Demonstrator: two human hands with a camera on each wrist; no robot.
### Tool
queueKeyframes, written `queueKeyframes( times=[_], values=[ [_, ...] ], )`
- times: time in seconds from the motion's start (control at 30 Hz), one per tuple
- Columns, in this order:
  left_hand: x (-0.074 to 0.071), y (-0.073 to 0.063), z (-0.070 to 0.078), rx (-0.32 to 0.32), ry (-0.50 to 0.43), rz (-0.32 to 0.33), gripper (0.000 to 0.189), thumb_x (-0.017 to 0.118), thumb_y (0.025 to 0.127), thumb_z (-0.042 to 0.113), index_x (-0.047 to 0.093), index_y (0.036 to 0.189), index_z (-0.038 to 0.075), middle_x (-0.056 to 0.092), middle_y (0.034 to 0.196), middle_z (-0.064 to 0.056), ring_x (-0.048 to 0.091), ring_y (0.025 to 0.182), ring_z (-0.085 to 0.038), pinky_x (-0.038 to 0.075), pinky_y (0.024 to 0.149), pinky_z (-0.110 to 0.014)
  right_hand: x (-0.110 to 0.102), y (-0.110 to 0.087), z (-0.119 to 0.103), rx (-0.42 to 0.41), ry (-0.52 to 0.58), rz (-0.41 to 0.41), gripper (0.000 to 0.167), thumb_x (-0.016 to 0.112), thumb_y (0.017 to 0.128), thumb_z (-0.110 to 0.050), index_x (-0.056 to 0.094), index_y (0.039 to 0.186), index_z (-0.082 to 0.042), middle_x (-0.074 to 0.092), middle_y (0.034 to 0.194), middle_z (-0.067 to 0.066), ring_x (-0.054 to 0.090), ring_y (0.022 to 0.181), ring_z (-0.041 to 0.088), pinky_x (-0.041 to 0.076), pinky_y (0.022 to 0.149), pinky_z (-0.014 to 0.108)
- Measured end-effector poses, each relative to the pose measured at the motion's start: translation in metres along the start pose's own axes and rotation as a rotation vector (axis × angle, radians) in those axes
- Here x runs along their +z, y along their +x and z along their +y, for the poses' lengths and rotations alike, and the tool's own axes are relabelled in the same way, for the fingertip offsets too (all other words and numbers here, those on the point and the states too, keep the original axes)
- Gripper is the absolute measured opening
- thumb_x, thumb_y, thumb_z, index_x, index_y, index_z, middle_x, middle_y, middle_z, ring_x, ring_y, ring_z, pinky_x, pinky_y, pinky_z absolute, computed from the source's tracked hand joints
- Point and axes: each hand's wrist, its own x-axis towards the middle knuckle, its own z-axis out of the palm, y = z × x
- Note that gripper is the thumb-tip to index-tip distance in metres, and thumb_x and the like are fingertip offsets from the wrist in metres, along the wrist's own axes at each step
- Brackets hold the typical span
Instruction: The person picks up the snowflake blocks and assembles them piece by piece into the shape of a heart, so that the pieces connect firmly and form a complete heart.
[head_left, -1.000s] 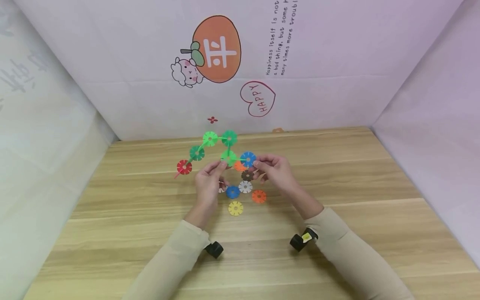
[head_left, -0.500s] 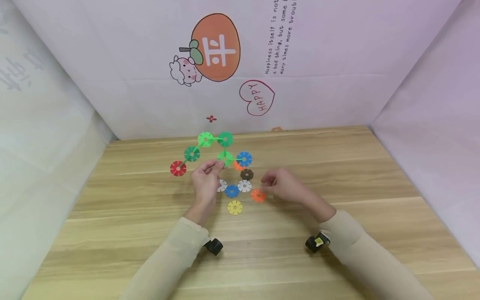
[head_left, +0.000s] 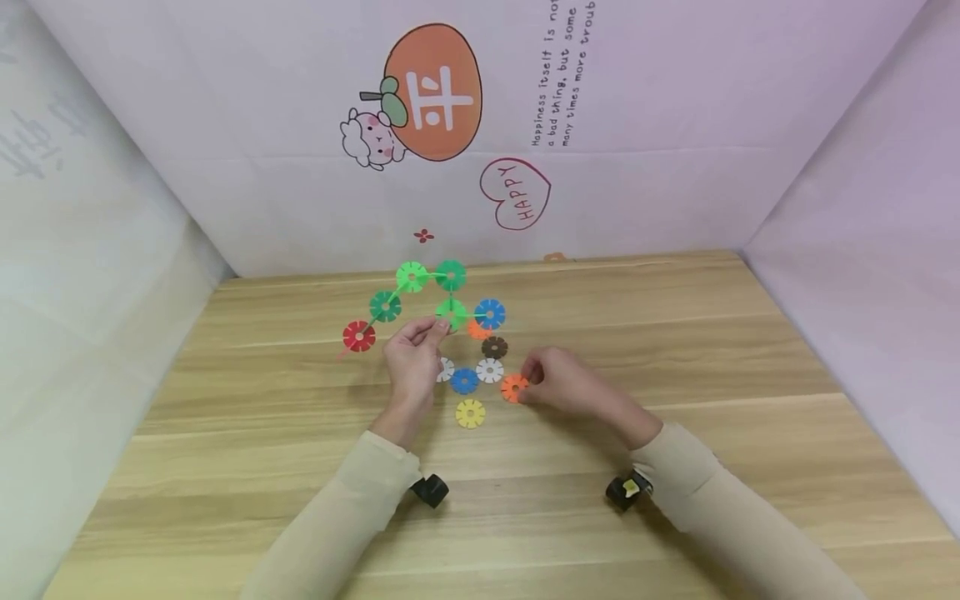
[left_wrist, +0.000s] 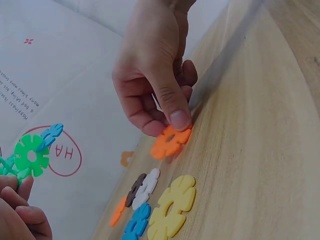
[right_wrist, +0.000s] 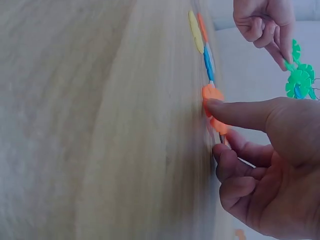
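Disc chain (head_left: pixel 403 281), head view: held above bench (head_left: pixel 517 525), left hand (head_left: pixel 411 367) pinching its light green disc (head_left: pixel 459 317) next to blue end disc (head_left: pixel 497 319); right hand (head_left: pixel 568 385) at nearer orange disc (head_left: pixel 509 392), beside white disc (head_left: pixel 482 373). Left wrist: right thumb and fingers pinch orange disc, yellow disc (left_wrist: pixel 186 201) near; can't tell if orange clears bench. Right wrist: right thumb on orange disc, left fingers pinching chain behind.
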Motion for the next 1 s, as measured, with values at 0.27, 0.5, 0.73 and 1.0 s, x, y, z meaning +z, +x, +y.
queueKeyframes(
  times=[0.27, 0.5, 0.73, 1.0],
  values=[
    [-0.002, 0.001, 0.000, -0.008, -0.015, -0.005, 0.012, 0.071, 0.095, 0.008, 0.071, 0.104, 0.000, 0.076, 0.087, -0.007, 0.041, 0.046, -0.003, 0.031, 0.041, -0.015, 0.002, 0.004, 0.004, -0.054, 0.353, -0.038, 0.014, 0.074, 0.090, -0.006, 0.063, 0.098, -0.003, 0.064, 0.084, 0.010, 0.057, 0.070, 0.021, 0.049, 0.058, 0.028],
    [-0.002, 0.000, 0.000, -0.007, -0.065, -0.013, 0.013, 0.072, 0.094, 0.006, 0.071, 0.103, -0.002, 0.076, 0.084, -0.008, 0.039, 0.043, -0.003, 0.028, 0.040, -0.015, 0.000, 0.011, -0.005, -0.063, 0.703, 0.020, 0.017, 0.063, 0.098, -0.005, 0.063, 0.114, 0.000, 0.059, 0.093, 0.031, 0.051, 0.065, 0.021, 0.038, 0.050, 0.023],
    [-0.001, -0.001, 0.001, -0.012, -0.090, -0.022, 0.013, 0.071, 0.094, 0.006, 0.071, 0.104, -0.003, 0.076, 0.083, -0.005, 0.039, 0.042, -0.003, 0.029, 0.041, -0.015, 0.000, 0.018, -0.012, 0.021, 1.014, 0.046, 0.021, 0.058, 0.100, -0.003, 0.059, 0.121, 0.001, 0.060, 0.096, 0.019, 0.053, 0.069, 0.014, 0.041, 0.055, 0.021],
    [-0.001, -0.001, 0.002, -0.024, -0.088, -0.027, 0.015, 0.070, 0.095, 0.007, 0.070, 0.106, -0.003, 0.076, 0.081, -0.002, 0.037, 0.042, -0.003, 0.030, 0.041, -0.015, 0.001, 0.023, -0.013, 0.040, 1.203, -0.004, 0.016, 0.053, 0.102, 0.001, 0.061, 0.115, -0.003, 0.056, 0.092, 0.006, 0.051, 0.070, 0.012, 0.040, 0.058, 0.022]
  ],
)
